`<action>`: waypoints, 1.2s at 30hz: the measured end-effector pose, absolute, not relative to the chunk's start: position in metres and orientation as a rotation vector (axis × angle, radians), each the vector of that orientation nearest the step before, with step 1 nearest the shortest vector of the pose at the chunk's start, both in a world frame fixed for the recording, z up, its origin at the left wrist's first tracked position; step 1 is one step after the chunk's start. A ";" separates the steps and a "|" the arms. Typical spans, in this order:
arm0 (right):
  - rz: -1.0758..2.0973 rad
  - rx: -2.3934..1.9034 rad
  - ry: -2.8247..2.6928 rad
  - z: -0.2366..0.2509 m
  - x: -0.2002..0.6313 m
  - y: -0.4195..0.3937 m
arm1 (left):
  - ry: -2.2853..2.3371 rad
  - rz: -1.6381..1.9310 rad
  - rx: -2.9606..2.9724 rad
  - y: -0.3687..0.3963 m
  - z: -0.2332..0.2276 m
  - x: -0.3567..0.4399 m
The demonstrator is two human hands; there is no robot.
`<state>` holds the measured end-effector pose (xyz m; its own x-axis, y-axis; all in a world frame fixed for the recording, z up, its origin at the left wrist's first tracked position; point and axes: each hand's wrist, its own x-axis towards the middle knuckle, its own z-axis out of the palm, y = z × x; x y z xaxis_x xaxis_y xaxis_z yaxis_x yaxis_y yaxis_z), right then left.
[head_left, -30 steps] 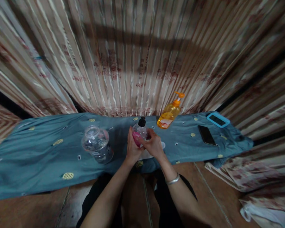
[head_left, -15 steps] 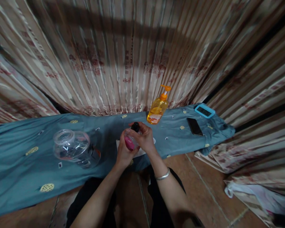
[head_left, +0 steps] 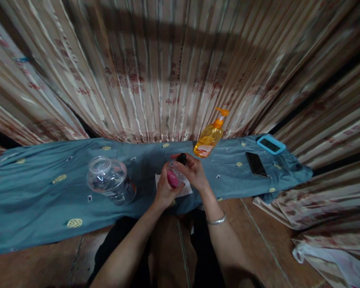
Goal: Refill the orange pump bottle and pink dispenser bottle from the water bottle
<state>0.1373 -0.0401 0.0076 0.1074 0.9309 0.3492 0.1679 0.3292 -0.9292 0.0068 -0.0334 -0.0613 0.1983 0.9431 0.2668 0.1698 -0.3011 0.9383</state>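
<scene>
Your low bench [head_left: 33,224] under teal cloth [head_left: 42,200], bearing clear jar [head_left: 110,185], orange pump bottle [head_left: 209,138], black phone [head_left: 256,164], blue-framed device [head_left: 271,144], white paper [head_left: 184,191]

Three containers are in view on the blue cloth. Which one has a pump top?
The orange bottle standing at the back by the curtain: its orange pump head sets it apart. The small pink bottle in the hands has a black cap; the clear jar has none.

The small bottle [head_left: 175,176] sits mid-surface [head_left: 33,200] between both hands, over a paper sheet [head_left: 186,190]. At nine o'clock from it lies the jar [head_left: 109,185]; at one o'clock, against the curtain [head_left: 168,72], stands the pump bottle [head_left: 210,136]. Out at three o'clock lie a phone [head_left: 256,164] and, behind it, a timer [head_left: 270,144].
</scene>
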 end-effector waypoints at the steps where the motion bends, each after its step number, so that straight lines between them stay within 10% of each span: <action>1: 0.767 -1.112 -1.349 0.007 0.139 -0.040 | 1.057 1.184 1.647 -0.033 -0.062 0.007; 36: 0.611 -1.144 -1.216 0.007 0.145 -0.045 | 1.052 1.166 1.712 -0.032 -0.065 0.010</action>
<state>0.1448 -0.0454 0.0065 0.2938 0.8669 0.4027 0.1937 0.3585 -0.9132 0.0095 -0.0319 -0.0655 0.2309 0.9282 0.2919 0.1960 -0.3382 0.9204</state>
